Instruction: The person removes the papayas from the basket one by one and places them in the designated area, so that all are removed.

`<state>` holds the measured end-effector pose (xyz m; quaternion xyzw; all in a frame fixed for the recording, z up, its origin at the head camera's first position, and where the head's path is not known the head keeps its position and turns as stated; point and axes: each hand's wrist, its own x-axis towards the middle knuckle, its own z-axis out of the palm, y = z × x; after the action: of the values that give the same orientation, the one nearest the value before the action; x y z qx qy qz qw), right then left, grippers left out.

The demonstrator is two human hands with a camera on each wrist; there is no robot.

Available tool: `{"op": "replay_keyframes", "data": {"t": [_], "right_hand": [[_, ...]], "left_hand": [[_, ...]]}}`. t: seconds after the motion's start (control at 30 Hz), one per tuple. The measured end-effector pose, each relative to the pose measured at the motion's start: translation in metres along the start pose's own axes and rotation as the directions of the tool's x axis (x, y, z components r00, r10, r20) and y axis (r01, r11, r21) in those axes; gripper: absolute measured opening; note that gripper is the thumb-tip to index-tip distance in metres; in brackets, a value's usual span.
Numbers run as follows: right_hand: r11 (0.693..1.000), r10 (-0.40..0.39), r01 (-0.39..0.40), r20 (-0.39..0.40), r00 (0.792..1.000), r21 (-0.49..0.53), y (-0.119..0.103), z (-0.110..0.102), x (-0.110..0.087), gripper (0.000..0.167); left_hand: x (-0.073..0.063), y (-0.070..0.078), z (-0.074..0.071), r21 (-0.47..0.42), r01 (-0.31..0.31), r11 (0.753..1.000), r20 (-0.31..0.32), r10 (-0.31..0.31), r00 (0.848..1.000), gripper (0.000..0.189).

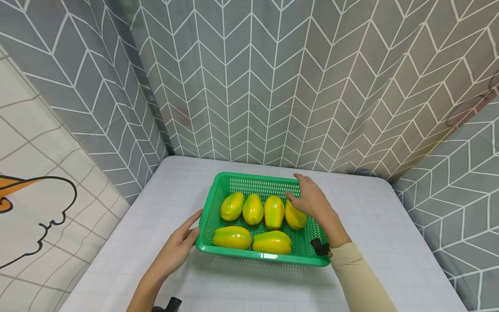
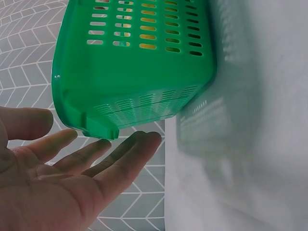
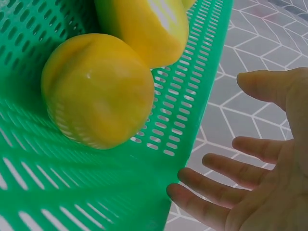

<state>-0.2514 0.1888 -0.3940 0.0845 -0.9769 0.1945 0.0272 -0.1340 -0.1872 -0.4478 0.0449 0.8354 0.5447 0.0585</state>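
Note:
A green perforated plastic basket [image 1: 230, 250] stands on the table, with several yellow-green papayas [image 1: 271, 242] inside. Four lie in a back row and two along the front. At the basket's left side is my left hand [image 1: 177, 251]; in the left wrist view its fingers [image 2: 132, 161] reach out near the rim, and firm contact is hard to tell. My right hand [image 1: 312, 199] is over the back right corner, thumb and fingers spread. The right wrist view shows its fingertips [image 3: 185, 174] at the rim, near one papaya [image 3: 98, 91], holding nothing.
A white table [image 1: 171, 186] with a faint grid carries the basket. Grey curtains [image 1: 249, 86] with white chevron lines hang behind and to the right. A white cloth [image 1: 39, 143] with a cartoon print hangs at the left.

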Motion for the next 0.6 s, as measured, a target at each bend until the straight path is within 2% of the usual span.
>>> {"op": "replay_keyframes", "data": {"t": [0.33,0.6], "right_hand": [[1.000,0.019,-0.019,0.024,1.000,0.015,0.001,0.008,0.004,0.074],[0.999,0.029,-0.029,0.002,1.000,0.015,0.001,0.012,0.004,0.063]], "left_hand": [[-0.002,-0.004,0.003,-0.027,-0.002,1.000,0.016,0.003,1.000,0.056],[-0.002,-0.006,0.007,-0.055,-0.017,0.998,0.026,0.019,0.999,0.056]]}}
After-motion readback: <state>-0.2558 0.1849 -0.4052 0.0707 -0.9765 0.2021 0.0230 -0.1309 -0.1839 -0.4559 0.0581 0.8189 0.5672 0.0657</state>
